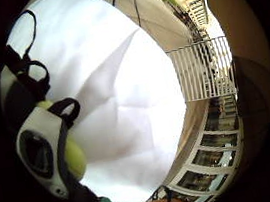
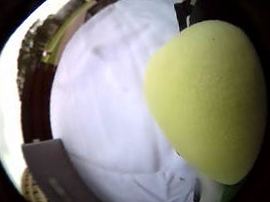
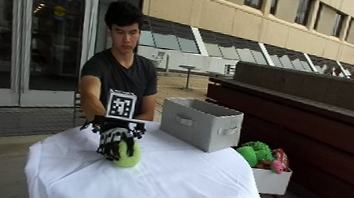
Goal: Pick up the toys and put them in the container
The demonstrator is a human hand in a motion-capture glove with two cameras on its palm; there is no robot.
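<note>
The yellow-green foam ball [image 3: 128,156] sits in the gloved right hand [image 3: 116,140], whose fingers curl down round it; whether it rests on the white-clothed counter [image 3: 181,185] or hangs just above cannot be told. The thumb-side palm view is largely filled by the ball, with creased cloth beyond it (so it lies close against the palm). The grey fabric container [image 3: 200,123] with loop handles stands further back on the counter, well apart from the hand. A white bin of more soft toys [image 3: 261,155] hangs just off the counter's far edge.

The likely step is the carry to the container. The risk, as I judge it: a smooth round ball may slip from the hands' curled fingers mid-carry and roll off the cloth, or strike the container's rim and bounce out.
</note>
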